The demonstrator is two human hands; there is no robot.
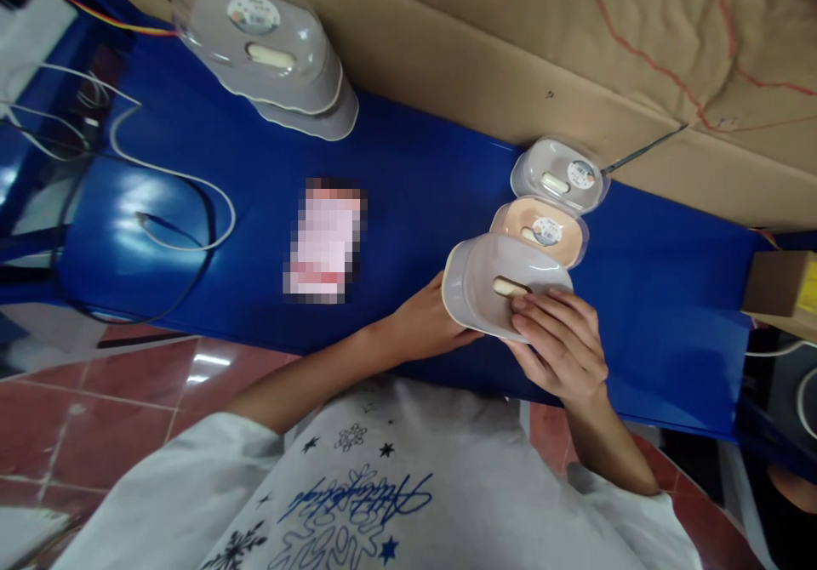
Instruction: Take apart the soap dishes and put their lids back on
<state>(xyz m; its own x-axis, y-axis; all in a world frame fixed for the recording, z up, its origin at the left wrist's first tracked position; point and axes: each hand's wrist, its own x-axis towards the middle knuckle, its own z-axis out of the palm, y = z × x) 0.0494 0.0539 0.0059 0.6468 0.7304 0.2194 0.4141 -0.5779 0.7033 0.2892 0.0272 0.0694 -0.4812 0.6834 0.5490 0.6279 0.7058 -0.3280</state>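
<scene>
A pale grey plastic container (476, 285) with a translucent lid and a cream oval piece on top is held up, tilted, above the blue table. My right hand (562, 340) grips its right side, the fingers lying over the lid. My left hand (427, 319) reaches under its left side; those fingers are mostly hidden behind the container. Just beyond it sits a peach-lidded container (568, 234) with a round label. Farther back is another grey container (552, 162) with a clear lid and a round label.
Stacked larger grey containers (294, 59) stand at the back left. A pixelated pinkish rectangle (325, 242) lies on the blue table (408, 179). Cables (217, 200) loop over the left end. Brown cardboard (447, 51) borders the back, and a cardboard box (775, 285) is at right.
</scene>
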